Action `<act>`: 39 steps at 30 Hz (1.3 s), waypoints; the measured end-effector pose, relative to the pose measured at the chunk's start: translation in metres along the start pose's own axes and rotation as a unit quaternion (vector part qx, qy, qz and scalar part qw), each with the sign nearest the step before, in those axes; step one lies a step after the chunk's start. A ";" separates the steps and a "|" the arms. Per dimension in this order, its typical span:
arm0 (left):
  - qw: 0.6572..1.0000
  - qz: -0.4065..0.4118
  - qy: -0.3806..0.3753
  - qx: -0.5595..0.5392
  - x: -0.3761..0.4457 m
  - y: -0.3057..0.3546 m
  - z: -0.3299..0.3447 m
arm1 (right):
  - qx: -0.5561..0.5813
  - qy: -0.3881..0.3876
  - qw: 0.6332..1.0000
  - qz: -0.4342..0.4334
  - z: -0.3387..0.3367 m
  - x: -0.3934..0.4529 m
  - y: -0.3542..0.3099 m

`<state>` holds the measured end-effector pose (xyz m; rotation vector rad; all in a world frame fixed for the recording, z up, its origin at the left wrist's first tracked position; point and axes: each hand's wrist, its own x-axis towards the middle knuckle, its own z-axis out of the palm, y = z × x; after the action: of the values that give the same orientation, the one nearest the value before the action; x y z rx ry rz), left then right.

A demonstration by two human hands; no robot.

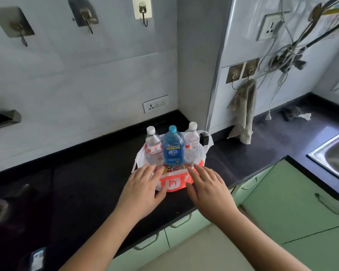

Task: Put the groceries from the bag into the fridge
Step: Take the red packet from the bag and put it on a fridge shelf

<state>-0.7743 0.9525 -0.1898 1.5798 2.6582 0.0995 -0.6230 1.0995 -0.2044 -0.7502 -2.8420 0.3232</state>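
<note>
A white and orange plastic grocery bag [172,182] stands on the black counter [82,184] in the corner. Three bottles rise out of it: a clear water bottle with a white cap [153,147] on the left, a blue bottle with a light blue cap [173,147] in the middle, and a second clear water bottle [191,142] on the right. Colourful packets [173,169] show at the bag's front. My left hand [143,184] and my right hand [205,184] hover flat at the bag's front rim, fingers spread, holding nothing. No fridge is in view.
A steel sink [333,155] sits at the right. A grey cloth [243,112] hangs from a wall hook, with loose cables [282,61] above. Green cabinet doors [294,204] run below the counter. A wall socket [155,104] is behind the bag.
</note>
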 end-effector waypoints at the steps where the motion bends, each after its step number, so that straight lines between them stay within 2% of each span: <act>1: 1.000 0.000 0.002 -0.003 0.004 0.000 0.003 | 0.002 -0.004 1.000 -0.001 0.005 0.005 0.002; 12: 0.999 0.021 -0.023 -0.035 0.058 -0.041 0.053 | 0.008 -0.065 0.998 0.004 0.058 0.074 0.013; 21: 0.990 0.055 -0.067 -0.111 0.102 -0.059 0.095 | -0.013 -0.037 0.999 0.013 0.097 0.107 0.017; 26: 0.978 0.013 -0.104 -0.182 0.130 -0.060 0.108 | 0.011 -0.013 1.000 0.009 0.114 0.116 0.028; 33: 0.976 -0.019 -0.129 -0.172 0.139 -0.053 0.125 | -0.010 -0.052 0.999 -0.003 0.134 0.105 0.051; 39: 0.980 0.006 -0.152 -0.132 0.138 -0.046 0.139 | 0.033 -0.016 0.999 -0.031 0.133 0.086 0.054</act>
<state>-0.8698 1.0561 -0.3333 1.4021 2.2954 0.1858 -0.7025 1.1669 -0.3352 -0.6471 -2.8613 0.4219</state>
